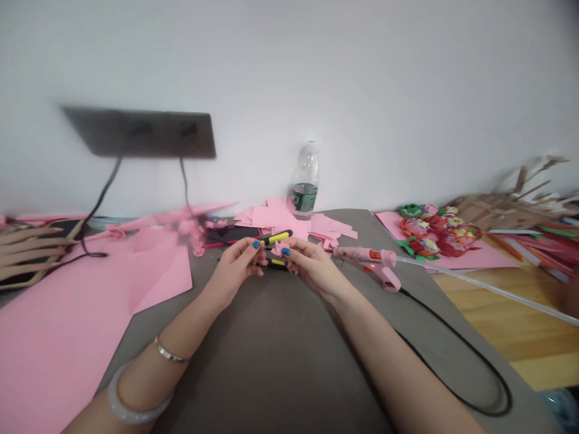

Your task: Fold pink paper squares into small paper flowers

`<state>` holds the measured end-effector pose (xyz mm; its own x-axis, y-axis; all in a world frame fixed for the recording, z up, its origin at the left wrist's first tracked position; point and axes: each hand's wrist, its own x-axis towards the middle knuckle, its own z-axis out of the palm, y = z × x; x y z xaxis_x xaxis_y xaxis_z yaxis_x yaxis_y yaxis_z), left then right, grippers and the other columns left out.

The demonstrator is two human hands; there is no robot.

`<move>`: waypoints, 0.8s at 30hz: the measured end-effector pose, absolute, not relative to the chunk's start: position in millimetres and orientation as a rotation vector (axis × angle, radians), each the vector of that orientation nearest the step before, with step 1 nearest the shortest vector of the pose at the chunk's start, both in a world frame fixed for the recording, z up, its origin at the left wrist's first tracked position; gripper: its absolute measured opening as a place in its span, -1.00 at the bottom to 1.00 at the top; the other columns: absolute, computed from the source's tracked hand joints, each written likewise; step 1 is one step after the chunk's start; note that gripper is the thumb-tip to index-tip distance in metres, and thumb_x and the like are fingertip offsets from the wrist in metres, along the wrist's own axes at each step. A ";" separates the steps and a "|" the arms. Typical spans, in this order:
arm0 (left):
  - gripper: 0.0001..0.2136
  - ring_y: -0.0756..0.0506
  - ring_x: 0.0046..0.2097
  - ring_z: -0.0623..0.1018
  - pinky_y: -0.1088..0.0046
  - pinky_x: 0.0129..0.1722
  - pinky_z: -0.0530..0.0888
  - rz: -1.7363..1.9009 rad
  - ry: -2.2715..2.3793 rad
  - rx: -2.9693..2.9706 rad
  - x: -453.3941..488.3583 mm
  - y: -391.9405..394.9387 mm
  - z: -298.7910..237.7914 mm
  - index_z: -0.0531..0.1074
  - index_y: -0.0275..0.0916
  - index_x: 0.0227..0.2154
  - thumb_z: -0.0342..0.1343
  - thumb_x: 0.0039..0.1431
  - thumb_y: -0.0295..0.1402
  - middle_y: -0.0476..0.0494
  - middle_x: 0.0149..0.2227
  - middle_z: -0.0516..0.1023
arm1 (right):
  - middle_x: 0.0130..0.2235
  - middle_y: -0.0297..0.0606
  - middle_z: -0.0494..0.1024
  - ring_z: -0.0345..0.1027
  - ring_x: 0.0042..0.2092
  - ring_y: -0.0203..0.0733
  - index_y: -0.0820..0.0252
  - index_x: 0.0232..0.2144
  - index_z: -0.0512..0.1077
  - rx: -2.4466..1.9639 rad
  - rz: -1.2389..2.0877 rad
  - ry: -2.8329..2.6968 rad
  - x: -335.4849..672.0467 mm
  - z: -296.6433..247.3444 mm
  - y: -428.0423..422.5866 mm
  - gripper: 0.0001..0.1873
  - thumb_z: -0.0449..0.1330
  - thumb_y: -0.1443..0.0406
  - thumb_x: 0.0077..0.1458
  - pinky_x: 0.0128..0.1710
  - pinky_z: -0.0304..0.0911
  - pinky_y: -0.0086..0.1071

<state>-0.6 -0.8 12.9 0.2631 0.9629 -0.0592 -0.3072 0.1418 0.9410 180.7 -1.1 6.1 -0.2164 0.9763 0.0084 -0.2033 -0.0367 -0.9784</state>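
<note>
My left hand (233, 270) and my right hand (312, 266) meet low in the middle of the grey tabletop. My right fingers pinch a small piece of pink paper (281, 247). My left fingertips curl beside it, close to a yellow-and-black tool (277, 237), whose length is mostly hidden behind my fingers. I cannot tell whether my left hand grips it. Just below, a second yellow-and-black section (275, 263) shows, perhaps of the same tool. A pink hot glue gun (368, 262) lies to the right of my right hand, not touching it.
Pink paper scraps (289, 218), a phone (230, 235) and a plastic water bottle (304, 181) stand ahead. Large pink sheets (67, 319) cover the left. Another person's hand (29, 253) rests at the far left. Paper flowers (434, 232) lie right; a black cord (452, 355) curves nearby.
</note>
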 end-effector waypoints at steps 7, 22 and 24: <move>-0.80 0.00 -0.36 0.45 0.56 -0.49 0.39 1.174 0.850 1.322 1.1 -0.4 11.1 0.49 -0.25 -0.39 0.33 -0.03 -0.28 -0.05 -0.35 0.50 | -0.42 -0.35 0.42 0.16 -0.43 -0.34 0.19 -0.38 0.43 -0.909 1.303 -1.367 176.4 11.3 -3.2 -0.67 0.35 0.06 -0.01 -0.43 0.05 -0.43; -0.80 -0.02 -0.32 0.47 0.55 -0.45 0.43 1.191 0.845 1.427 0.1 -2.1 10.9 0.43 -0.21 -0.25 0.25 0.06 -0.34 -0.03 -0.35 0.49 | -0.44 -0.37 0.40 0.26 -0.45 -0.32 0.17 -0.33 0.38 -0.835 1.356 -1.426 179.5 9.8 -0.4 -0.65 0.32 0.04 0.03 -0.48 0.09 -0.43; -0.80 -0.02 -0.31 0.48 0.54 -0.42 0.45 1.215 0.812 1.396 0.2 -1.5 10.4 0.43 -0.21 -0.26 0.26 0.04 -0.37 -0.02 -0.37 0.49 | -0.45 -0.37 0.42 0.26 -0.46 -0.33 0.17 -0.32 0.39 -0.823 1.423 -1.368 179.2 7.1 1.0 -0.63 0.34 0.04 0.01 -0.50 0.07 -0.45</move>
